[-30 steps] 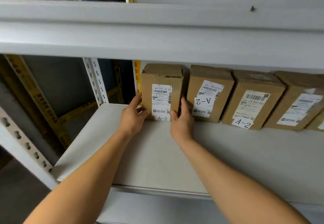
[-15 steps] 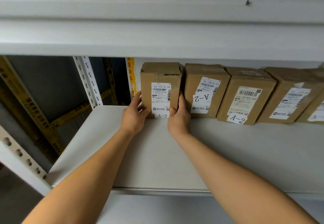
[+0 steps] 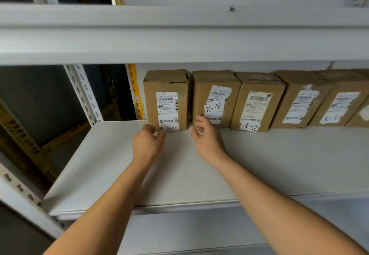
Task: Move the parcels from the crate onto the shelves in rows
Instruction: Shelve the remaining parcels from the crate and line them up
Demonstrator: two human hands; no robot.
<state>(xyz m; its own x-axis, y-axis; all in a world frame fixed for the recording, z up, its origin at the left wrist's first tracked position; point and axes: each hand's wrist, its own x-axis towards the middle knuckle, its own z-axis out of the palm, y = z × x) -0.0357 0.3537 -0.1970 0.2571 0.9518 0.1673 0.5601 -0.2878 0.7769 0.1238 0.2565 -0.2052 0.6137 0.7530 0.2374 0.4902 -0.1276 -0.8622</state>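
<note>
Several brown cardboard parcels stand upright in a row along the back of the white shelf (image 3: 279,155). The leftmost parcel (image 3: 166,99) carries a white label marked A-2. Beside it stand a second parcel (image 3: 215,97) and a third parcel (image 3: 257,101), both marked A-2. My left hand (image 3: 148,143) hovers just in front of the leftmost parcel's lower left corner, fingers loosely curled and holding nothing. To the right, my right hand (image 3: 207,137) sits in front of the gap between the first two parcels, fingers relaxed, empty. The crate is out of view.
An upper shelf board (image 3: 179,35) hangs low over the parcels. A perforated white upright (image 3: 83,93) stands at the shelf's back left corner, with yellow-black racking behind it. More parcels (image 3: 339,101) continue the row to the right.
Both hands have let go of the leftmost parcel and drawn back a little toward me. The parcel stays upright in the row.
</note>
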